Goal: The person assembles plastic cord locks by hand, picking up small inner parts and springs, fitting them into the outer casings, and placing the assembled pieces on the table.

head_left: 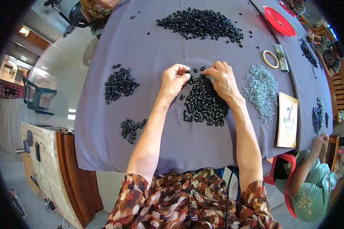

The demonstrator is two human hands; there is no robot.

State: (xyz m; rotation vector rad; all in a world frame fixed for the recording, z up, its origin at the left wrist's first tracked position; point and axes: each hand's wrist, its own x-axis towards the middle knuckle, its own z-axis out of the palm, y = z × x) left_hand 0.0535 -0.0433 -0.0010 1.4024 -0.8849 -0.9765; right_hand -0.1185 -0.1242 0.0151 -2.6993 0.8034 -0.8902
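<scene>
My left hand is closed in a pinch, thumb against index finger, with a small black plastic piece at the fingertips. My right hand is curled, its index fingertip beside a loose black piece. Something pale and greyish shows under its fingers, too small to make out. Between my forearms lies a pile of short black tubular pieces; the right hand covers its upper right edge. Right of that hand is a heap of small clear plastic parts.
Smaller black heaps lie left; a large one is at the far side. A tape roll, a narrow packet, a booklet and a red tray are to the right. Other people sit around the cloth-covered table.
</scene>
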